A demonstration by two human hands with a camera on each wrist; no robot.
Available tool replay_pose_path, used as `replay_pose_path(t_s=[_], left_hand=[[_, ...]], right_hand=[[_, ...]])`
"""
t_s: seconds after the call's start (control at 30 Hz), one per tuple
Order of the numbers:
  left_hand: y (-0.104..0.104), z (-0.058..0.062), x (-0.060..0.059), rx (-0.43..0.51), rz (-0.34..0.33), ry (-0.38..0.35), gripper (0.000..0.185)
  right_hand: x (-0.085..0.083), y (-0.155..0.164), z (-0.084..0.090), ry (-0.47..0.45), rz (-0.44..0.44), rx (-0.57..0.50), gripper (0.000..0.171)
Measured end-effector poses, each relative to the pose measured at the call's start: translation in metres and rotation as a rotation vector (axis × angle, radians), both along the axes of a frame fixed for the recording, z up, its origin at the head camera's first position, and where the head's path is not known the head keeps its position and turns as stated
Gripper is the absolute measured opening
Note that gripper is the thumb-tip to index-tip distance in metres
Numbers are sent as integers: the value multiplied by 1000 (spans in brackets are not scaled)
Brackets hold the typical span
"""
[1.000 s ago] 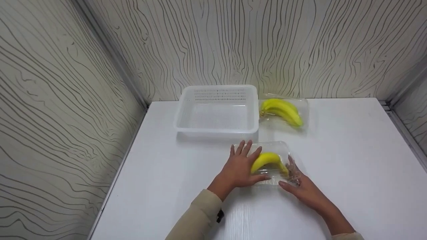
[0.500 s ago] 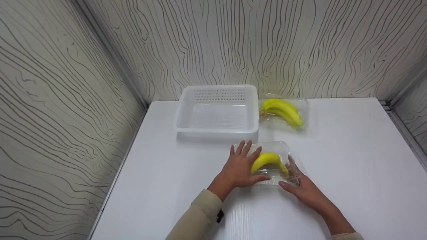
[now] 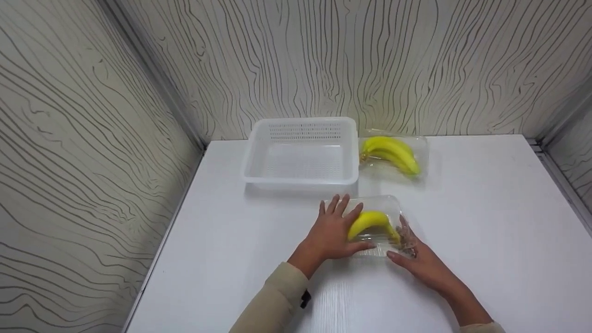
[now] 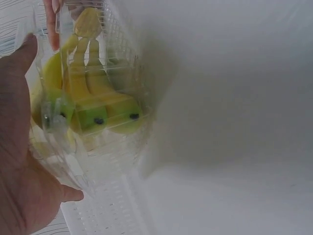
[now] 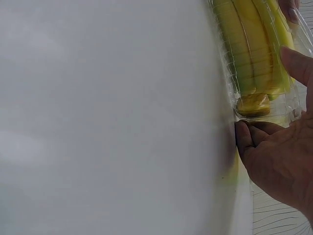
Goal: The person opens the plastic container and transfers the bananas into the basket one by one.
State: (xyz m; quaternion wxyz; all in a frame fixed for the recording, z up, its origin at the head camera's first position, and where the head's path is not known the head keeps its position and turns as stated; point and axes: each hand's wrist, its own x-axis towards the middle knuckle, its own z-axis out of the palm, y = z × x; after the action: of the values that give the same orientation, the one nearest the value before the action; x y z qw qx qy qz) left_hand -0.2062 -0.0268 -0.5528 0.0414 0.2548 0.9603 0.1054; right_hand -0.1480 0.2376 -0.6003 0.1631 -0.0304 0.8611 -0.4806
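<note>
A clear plastic clamshell box [image 3: 384,202] with a bunch of bananas [image 3: 370,222] inside lies on the white table, its lid down. My left hand [image 3: 328,236] rests on the left part of the lid, fingers straight and spread. In the left wrist view, several banana tips [image 4: 100,115] show through the ridged plastic. At the box's right end, my right hand [image 3: 425,263] grips it, thumb on the near side and fingers around the end by the banana stem [image 5: 253,104]. The right fingertips are partly hidden behind the box in the head view.
Behind the hands stands a white perforated plastic basket [image 3: 300,181]. To its right, against the back wall, a second clear box [image 3: 422,143] holds another bunch of bananas [image 3: 391,152]. Patterned panels [image 3: 296,60] enclose the white table [image 3: 499,222] at the back and sides.
</note>
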Motion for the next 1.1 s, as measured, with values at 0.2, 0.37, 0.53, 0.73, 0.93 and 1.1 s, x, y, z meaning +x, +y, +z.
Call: replay_pose_path(t_s=[0.2, 0.37, 0.53, 0.73, 0.93, 1.1], left_hand=[[1, 1, 0, 6, 2, -3, 95], [1, 3, -1, 6, 1, 4, 94], [0, 2, -1, 19, 2, -5, 94], [1, 2, -1, 27, 6, -12, 95], [1, 4, -2, 12, -3, -11, 95], [0, 4, -2, 18, -1, -15, 94]], right_hand=[[-1, 0, 1, -3, 9, -4, 103], [-1, 0, 2, -7, 13, -9, 104], [0, 1, 1, 10, 19, -15, 103], [0, 2, 0, 19, 14, -22, 102], [1, 1, 1, 8, 10, -16, 103], [0, 1, 0, -1, 12, 3, 102]])
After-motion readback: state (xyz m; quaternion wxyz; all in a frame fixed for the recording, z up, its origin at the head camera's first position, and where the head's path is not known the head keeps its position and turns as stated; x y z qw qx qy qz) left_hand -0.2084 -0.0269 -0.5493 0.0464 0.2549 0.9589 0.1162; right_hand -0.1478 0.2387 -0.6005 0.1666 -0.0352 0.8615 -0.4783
